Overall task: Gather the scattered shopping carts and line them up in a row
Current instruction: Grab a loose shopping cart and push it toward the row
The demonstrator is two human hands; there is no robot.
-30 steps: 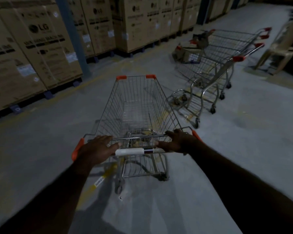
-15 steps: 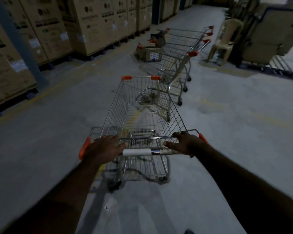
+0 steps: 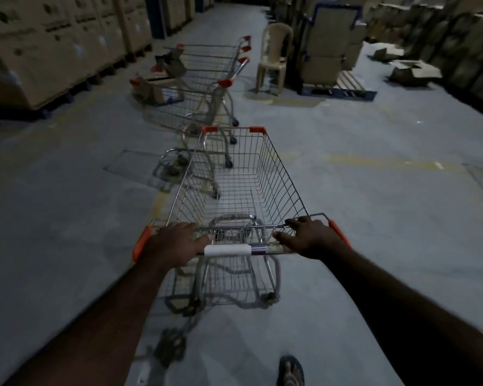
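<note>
An empty wire shopping cart [image 3: 243,185] with orange corner caps stands straight in front of me. My left hand [image 3: 175,245] grips the left end of its handle bar and my right hand [image 3: 311,238] grips the right end. Ahead and slightly left is a row of nested carts [image 3: 207,79] with red handle ends, their handles toward the right. The front of my cart is close behind the nearest of them, whose lower frame shows through my cart's basket.
Stacked cardboard cartons on pallets [image 3: 53,45] line the left side. A plastic chair [image 3: 273,57] and a pallet with boxes [image 3: 332,59] stand ahead on the right. Flattened boxes [image 3: 413,69] lie far right. My sandalled foot [image 3: 290,371] is at the bottom.
I have turned right and pushed the cart forward; the nested row has shifted from the right side to ahead-left and is nearer. Both hands kept their grip on the handle.
</note>
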